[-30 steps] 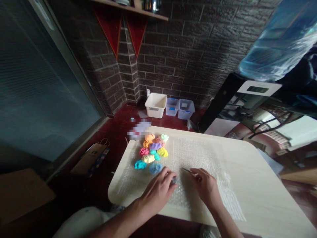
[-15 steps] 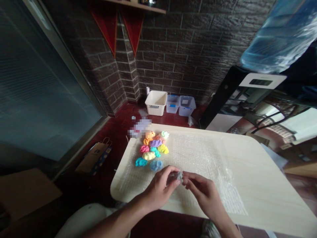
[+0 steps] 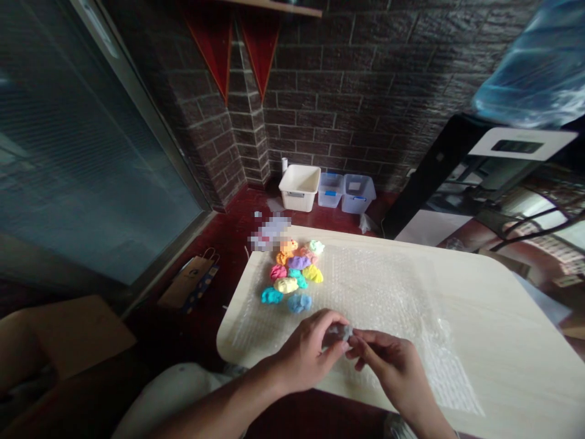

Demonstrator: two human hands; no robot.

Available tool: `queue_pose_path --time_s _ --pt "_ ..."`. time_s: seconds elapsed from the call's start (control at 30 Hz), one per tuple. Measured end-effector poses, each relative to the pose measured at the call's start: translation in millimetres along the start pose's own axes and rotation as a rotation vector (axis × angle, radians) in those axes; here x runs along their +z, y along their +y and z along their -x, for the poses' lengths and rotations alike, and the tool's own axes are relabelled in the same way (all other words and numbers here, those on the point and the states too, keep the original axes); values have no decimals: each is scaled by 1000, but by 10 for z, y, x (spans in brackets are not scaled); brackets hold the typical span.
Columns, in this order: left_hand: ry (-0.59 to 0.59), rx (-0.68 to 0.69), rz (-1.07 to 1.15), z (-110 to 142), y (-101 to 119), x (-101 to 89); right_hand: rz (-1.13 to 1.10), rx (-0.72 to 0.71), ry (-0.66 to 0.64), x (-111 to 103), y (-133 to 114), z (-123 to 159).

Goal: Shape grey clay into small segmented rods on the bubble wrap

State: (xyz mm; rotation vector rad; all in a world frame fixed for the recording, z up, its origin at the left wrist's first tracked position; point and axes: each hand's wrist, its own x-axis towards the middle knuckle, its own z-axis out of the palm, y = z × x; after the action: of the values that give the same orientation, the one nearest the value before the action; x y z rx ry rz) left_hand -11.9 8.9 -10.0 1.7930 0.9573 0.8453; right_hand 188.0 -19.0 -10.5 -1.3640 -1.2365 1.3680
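Observation:
My left hand [image 3: 315, 347] curls its thumb and fingers around a small grey lump of clay [image 3: 345, 332] above the near part of the table. Close against its right side, my right hand [image 3: 388, 360] pinches thumb and fingertips together at the edge of the grey clay; the fingers hide how much they hold. Beyond my left hand lie several soft clay lumps: a grey-blue one [image 3: 300, 303] nearest, then a teal one [image 3: 271, 296], a cream one [image 3: 286, 285], a purple one [image 3: 299, 262] and a yellow one [image 3: 313, 274]. They rest on bubble wrap [image 3: 379, 286].
The bubble wrap covers part of a pale wooden table [image 3: 516, 353]. On the floor behind stand a white bin [image 3: 299, 198] and two clear plastic boxes [image 3: 359, 198]. A water dispenser [image 3: 434, 177] is at the right, a paper bag [image 3: 187, 283] at the left.
My right hand, earlier apart with a thin dark piece in its fingertips, has come left to meet the grey clay in my left hand. The whole view has shifted slightly.

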Motion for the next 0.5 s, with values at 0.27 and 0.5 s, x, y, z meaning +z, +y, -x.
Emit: queue_pose_path --time_s 0.27,0.5 --pt "43 136 -70 -16 -22 16 55 -10 37 -3 30 -37" --pt "51 114 -73 -30 -32 35 -44 77 -41 -24 55 -72"
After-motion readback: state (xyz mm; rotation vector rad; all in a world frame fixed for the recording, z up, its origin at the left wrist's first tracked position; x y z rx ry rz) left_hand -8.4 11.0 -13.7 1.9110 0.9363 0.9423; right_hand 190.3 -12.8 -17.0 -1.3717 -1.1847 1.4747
